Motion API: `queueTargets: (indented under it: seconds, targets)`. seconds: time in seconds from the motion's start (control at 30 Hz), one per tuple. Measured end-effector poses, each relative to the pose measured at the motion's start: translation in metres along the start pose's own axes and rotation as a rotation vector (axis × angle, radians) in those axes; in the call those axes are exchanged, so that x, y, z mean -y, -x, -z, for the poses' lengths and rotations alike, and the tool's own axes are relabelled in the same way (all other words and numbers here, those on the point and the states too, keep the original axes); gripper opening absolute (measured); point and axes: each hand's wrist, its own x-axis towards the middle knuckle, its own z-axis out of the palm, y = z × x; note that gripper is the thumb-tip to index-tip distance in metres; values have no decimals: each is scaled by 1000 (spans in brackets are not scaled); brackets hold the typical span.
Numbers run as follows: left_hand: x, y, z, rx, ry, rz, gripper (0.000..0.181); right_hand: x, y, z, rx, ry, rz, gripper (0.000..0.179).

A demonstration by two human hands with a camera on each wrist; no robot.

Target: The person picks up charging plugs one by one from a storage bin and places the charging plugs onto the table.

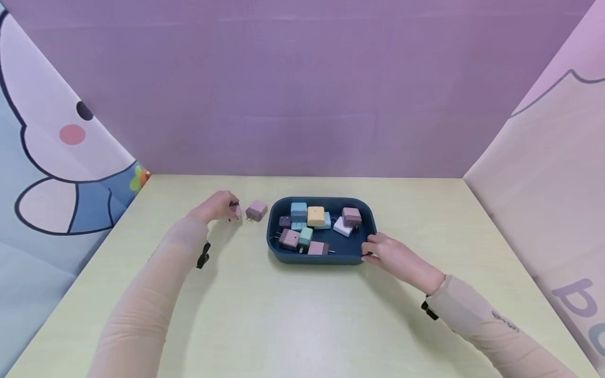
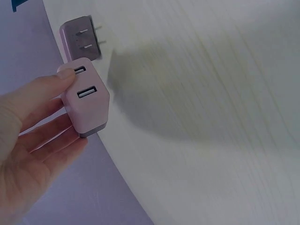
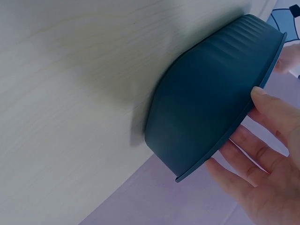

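Between thumb and fingers, my left hand pinches a pink USB wall charger. Its two USB ports face the left wrist camera. Close beside it, a mauve charger lies on the table with its two prongs showing. My right hand grips the right front corner of a dark blue plastic tray, thumb at the rim in the right wrist view. Inside the tray are several chargers, among them a yellow charger, a green charger and a white charger.
The pale wood-grain table meets a purple backdrop behind the tray. Cartoon-printed cloth stands on the left side, and another printed cloth on the right.
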Motion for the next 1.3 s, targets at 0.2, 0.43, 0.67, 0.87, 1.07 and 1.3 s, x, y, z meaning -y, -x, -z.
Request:
queueTargets:
  seconds: [0.2, 0.43, 0.67, 0.87, 1.07, 1.3]
  targets:
    - [3, -1, -3, 0, 5, -4, 43, 0, 0, 0, -10, 1, 10, 7]
    - [2, -2, -6, 5, 3, 1, 41, -1, 1, 0, -16, -1, 15, 7]
    - [1, -3, -8, 1, -24, -17, 41, -2, 0, -2, -27, 4, 21, 6]
    - [2, -3, -10, 22, -22, -20, 40, -2, 0, -2, -31, 12, 25, 7]
    - [5, -1, -13, 23, -15, -18, 40, 0, 0, -2, -26, 16, 24, 7]
    - [8, 1, -15, -10, -11, -14, 43, 0, 0, -2, -35, 14, 27, 7]
